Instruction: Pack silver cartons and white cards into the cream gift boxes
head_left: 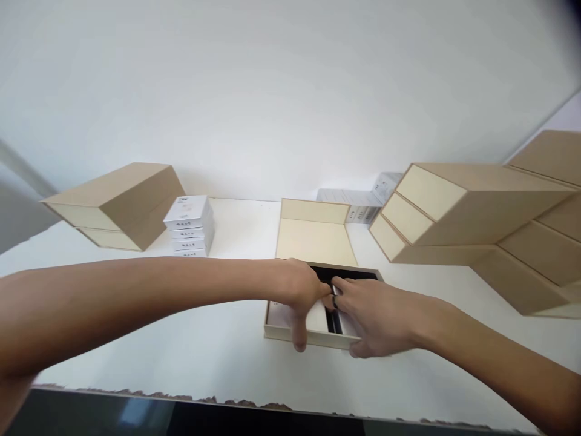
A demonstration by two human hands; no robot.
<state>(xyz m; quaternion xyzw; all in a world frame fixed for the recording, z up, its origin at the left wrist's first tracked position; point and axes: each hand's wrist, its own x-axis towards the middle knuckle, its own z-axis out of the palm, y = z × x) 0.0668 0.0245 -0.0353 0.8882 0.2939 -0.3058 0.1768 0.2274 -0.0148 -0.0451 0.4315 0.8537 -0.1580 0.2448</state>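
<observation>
A cream gift box (308, 337) lies open in front of me, its lid (315, 237) folded back. Inside its dark lining I see a white box (318, 319) on the left and a partly covered white box (348, 324) on the right. My left hand (299, 290) reaches over the left one, thumb stretched down across the front wall and fingertips at the middle gap. Curled over the right white box is my right hand (376, 312), with a dark ring on one finger and the thumb by the front wall. Its palm hides most of that box.
Small white cartons (188, 224) are stacked at left, near closed tan boxes (118, 203). More white cartons (349, 197) stand behind the lid. Several tan boxes (454, 206) are piled at right. The white table's chipped front edge (245, 403) runs below my arms.
</observation>
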